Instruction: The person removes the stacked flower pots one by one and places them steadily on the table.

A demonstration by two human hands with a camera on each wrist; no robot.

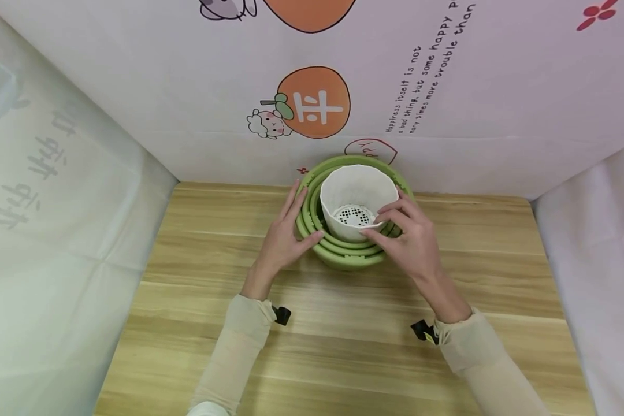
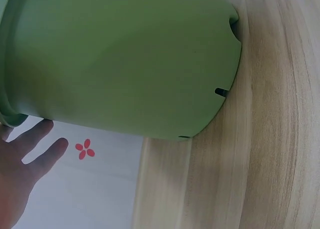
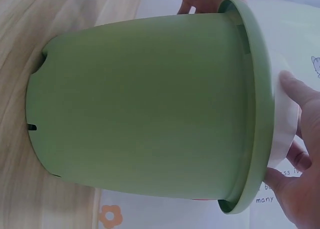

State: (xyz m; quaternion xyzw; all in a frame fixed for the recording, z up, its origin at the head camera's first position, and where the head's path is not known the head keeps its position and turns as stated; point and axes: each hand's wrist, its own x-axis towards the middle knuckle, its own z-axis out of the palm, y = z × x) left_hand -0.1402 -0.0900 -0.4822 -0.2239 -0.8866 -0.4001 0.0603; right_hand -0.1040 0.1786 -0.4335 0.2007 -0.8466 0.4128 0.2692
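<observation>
A stack of nested green plant pots [image 1: 347, 263] stands upright on the wooden table, with several concentric rims showing. Inside the innermost green rim sits a white plant pot [image 1: 351, 190], its bottom pierced with small holes and its wall rising above the green rims. My left hand [image 1: 286, 238] rests against the left side of the green pots, fingers straight along the outer rim and thumb over the near rim. In the left wrist view its fingers [image 2: 46, 161] touch the outer wall below the lip. My right hand [image 1: 413, 240] pinches the white pot's right rim, some fingers inside it, thumb outside.
Behind the pots rises a white printed cloth [image 1: 197, 104] with orange cartoon fruit and lettering. More white cloth hangs at the left [image 1: 57, 231] and right [image 1: 598, 242]. Bare wooden tabletop [image 1: 343, 352] lies in front of the pots.
</observation>
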